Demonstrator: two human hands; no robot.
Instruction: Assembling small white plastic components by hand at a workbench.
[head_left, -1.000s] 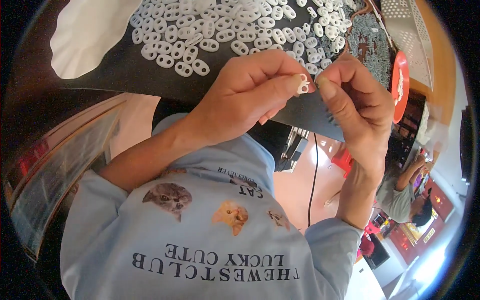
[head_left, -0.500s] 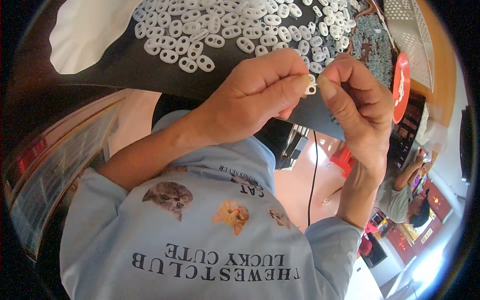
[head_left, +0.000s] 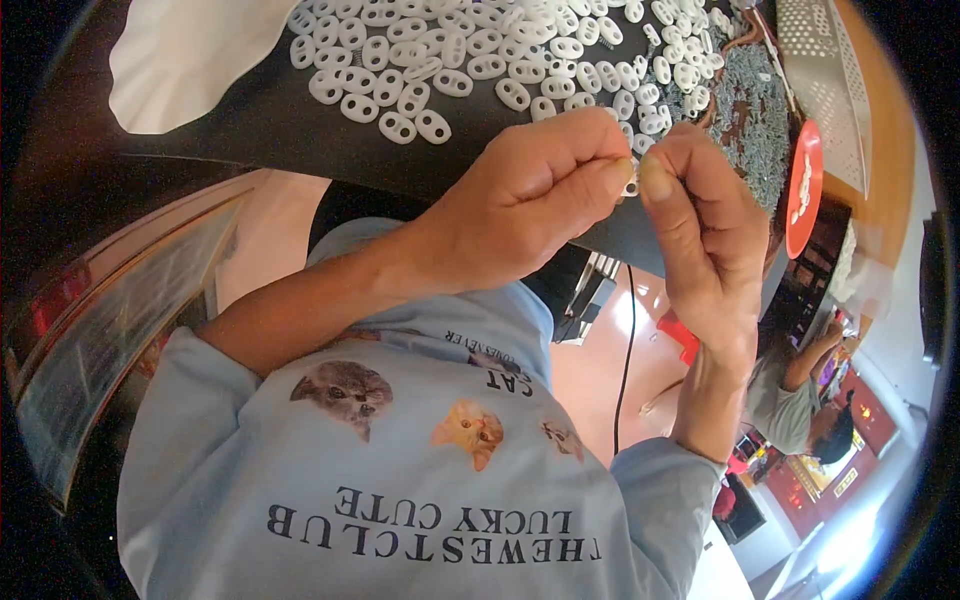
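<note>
Over the near edge of a black table (head_left: 250, 135), my left hand (head_left: 535, 195) pinches a small white two-hole plastic cord lock (head_left: 631, 186) between thumb and curled forefinger. Only a sliver of it shows, with one dark hole. Close against its right side is my right hand (head_left: 705, 215), thumb and fingers pressed together. Whatever those fingertips hold is hidden. Beyond both hands spreads a pile of loose white oval cord lock pieces (head_left: 486, 67), most with two holes. To its right lies a heap of tiny grey metal springs (head_left: 752, 120).
A white scalloped dish (head_left: 185, 65) stands at the far left. On the right are a red plate (head_left: 802, 235) with small white pieces and a white perforated basket (head_left: 815, 55). A black cable (head_left: 627, 370) hangs below the table. Another person (head_left: 785, 400) sits at the far right.
My right hand has come left and slightly down, closing its fingertips against the cord lock. My left hand has shifted a little right in the picture; the pile appears slightly shifted too.
</note>
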